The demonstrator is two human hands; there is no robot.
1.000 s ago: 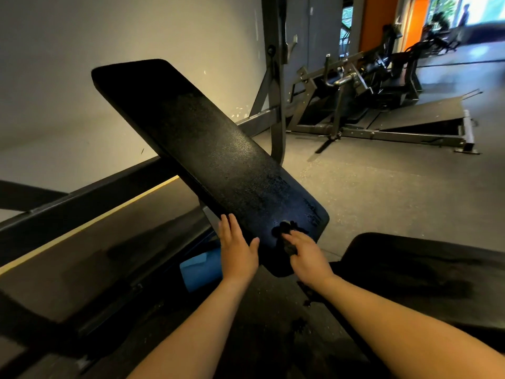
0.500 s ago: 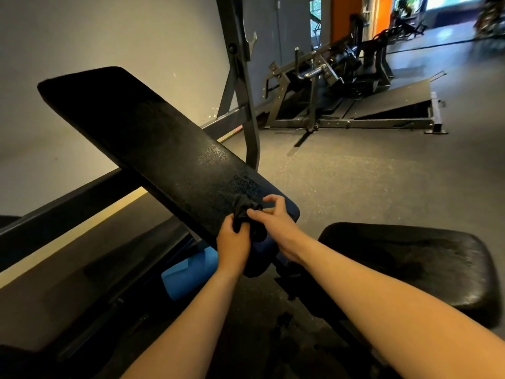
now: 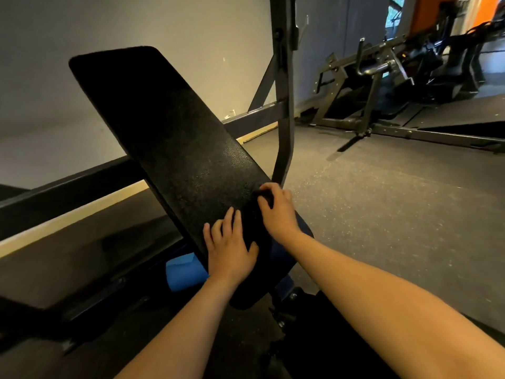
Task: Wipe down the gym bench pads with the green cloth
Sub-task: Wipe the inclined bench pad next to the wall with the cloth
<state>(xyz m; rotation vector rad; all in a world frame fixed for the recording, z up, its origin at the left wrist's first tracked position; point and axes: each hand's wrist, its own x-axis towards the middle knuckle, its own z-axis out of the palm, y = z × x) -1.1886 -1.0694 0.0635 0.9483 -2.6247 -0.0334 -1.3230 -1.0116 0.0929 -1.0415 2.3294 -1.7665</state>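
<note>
The black inclined back pad (image 3: 164,132) of the gym bench slopes up and away to the left. Near its lower end lies a dark cloth (image 3: 255,222), almost black in this light, between my two hands. My right hand (image 3: 276,212) grips the cloth's upper part with curled fingers near the pad's right edge. My left hand (image 3: 229,247) lies flat on the pad with straight fingers, its thumb touching the cloth's lower part. The seat pad is out of sight below my right forearm.
A blue foam roller (image 3: 185,274) sits under the pad on the left. A black upright post (image 3: 284,105) rises just behind the pad. A dark frame rail (image 3: 68,184) runs along the wall. Another machine (image 3: 382,86) stands at the back right, grey rubber floor (image 3: 382,201) between.
The cloth has been spread up along the pad's lower end. My right hand moved up and right with it; my left hand let go and flattened onto the pad.
</note>
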